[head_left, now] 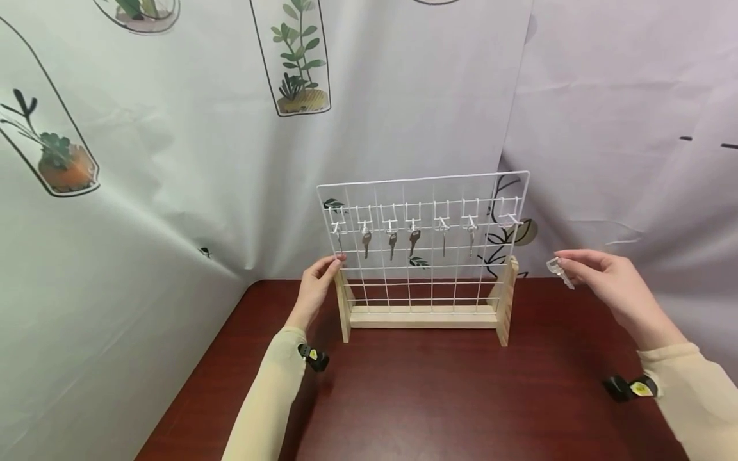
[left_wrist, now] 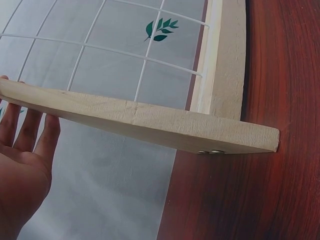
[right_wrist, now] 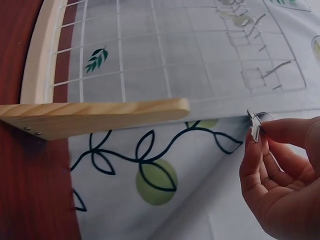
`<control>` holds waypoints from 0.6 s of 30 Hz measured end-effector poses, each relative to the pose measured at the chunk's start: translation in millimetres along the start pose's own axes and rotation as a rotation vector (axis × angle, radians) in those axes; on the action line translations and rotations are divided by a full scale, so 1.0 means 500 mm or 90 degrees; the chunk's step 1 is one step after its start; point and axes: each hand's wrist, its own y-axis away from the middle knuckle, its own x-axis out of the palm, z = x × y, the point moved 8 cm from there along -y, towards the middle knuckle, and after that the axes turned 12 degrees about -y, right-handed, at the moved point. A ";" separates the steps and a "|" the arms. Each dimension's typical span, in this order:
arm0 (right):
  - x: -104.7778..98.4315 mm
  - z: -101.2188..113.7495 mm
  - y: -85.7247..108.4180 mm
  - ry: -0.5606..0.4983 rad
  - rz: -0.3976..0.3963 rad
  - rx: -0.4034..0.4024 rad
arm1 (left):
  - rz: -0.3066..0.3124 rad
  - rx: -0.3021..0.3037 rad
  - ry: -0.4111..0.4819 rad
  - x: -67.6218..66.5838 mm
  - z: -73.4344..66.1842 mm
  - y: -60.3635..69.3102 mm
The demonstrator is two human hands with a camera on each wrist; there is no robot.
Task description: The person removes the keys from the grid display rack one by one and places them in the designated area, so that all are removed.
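Observation:
A white wire grid rack (head_left: pixel 426 266) stands on a wooden base (head_left: pixel 423 317), with several keys (head_left: pixel 414 242) hanging from its hooks; the rightmost hook (head_left: pixel 510 221) holds no key. My left hand (head_left: pixel 314 288) grips the upper part of the left wooden post (head_left: pixel 344 301); in the left wrist view its fingers (left_wrist: pixel 47 140) lie against the post's edge (left_wrist: pixel 135 117). Off to the right of the rack, my right hand (head_left: pixel 614 288) pinches a silver key (head_left: pixel 560 273) with a ring between thumb and fingertips. The right wrist view shows that key (right_wrist: pixel 255 126) apart from the rack.
The rack stands near the back of a dark red table (head_left: pixel 415 390). Behind it hangs a pale cloth (head_left: pixel 403 141) printed with plants. A wrist camera (head_left: pixel 314 357) is strapped to my left wrist and another (head_left: pixel 625 388) to my right.

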 end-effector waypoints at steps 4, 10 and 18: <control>-0.004 -0.023 0.011 0.000 0.000 0.014 | -0.004 -0.006 -0.009 0.001 0.000 0.001; -0.007 -0.065 0.029 0.013 0.006 0.050 | -0.008 -0.011 0.008 0.003 0.048 -0.013; -0.006 -0.112 0.050 0.016 0.010 0.079 | -0.033 0.012 -0.003 0.002 0.056 -0.019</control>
